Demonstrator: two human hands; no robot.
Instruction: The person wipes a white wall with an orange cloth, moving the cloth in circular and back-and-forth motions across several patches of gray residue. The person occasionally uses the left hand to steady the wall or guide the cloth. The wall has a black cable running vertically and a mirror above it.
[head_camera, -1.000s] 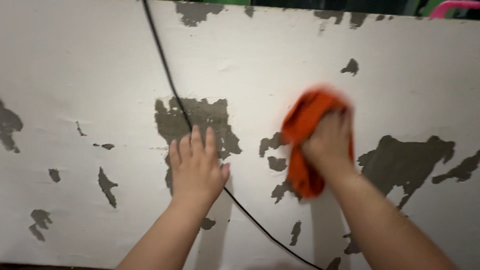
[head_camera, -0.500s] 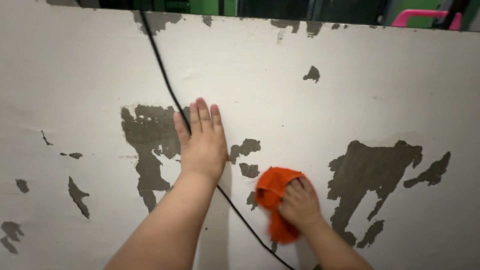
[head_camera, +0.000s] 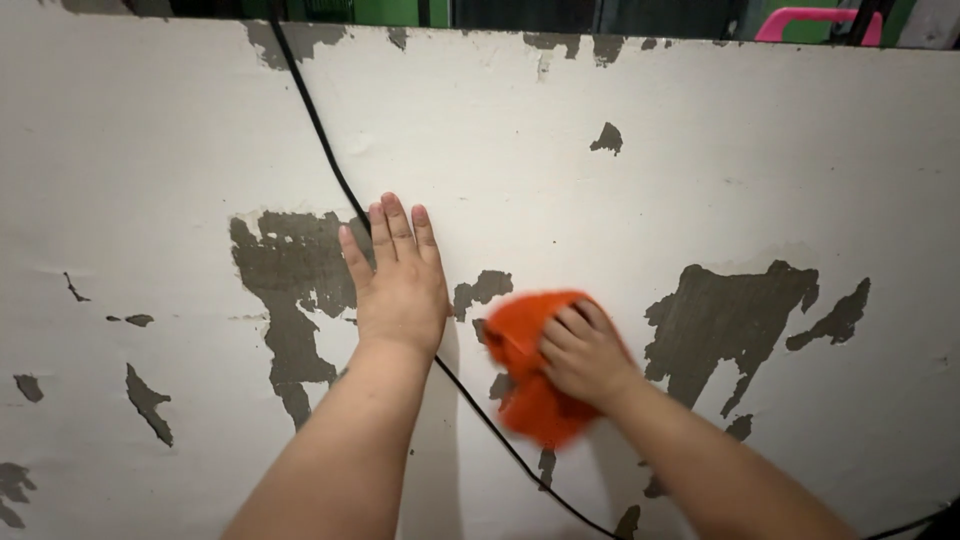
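We press our left hand (head_camera: 400, 285) flat, fingers spread, on the white wall (head_camera: 700, 160), right over the black cable (head_camera: 320, 130). Our right hand (head_camera: 580, 350) grips the orange cloth (head_camera: 525, 385) against the wall's middle, beside a grey peeled patch (head_camera: 725, 315).

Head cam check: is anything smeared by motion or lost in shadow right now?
Head view: the orange cloth under the right hand is motion-blurred; the left hand, flat on the peeling white wall, is sharp; soft arm shadows, no glare.

Both forearms are bare, without sleeves, gloves, rings or watch.
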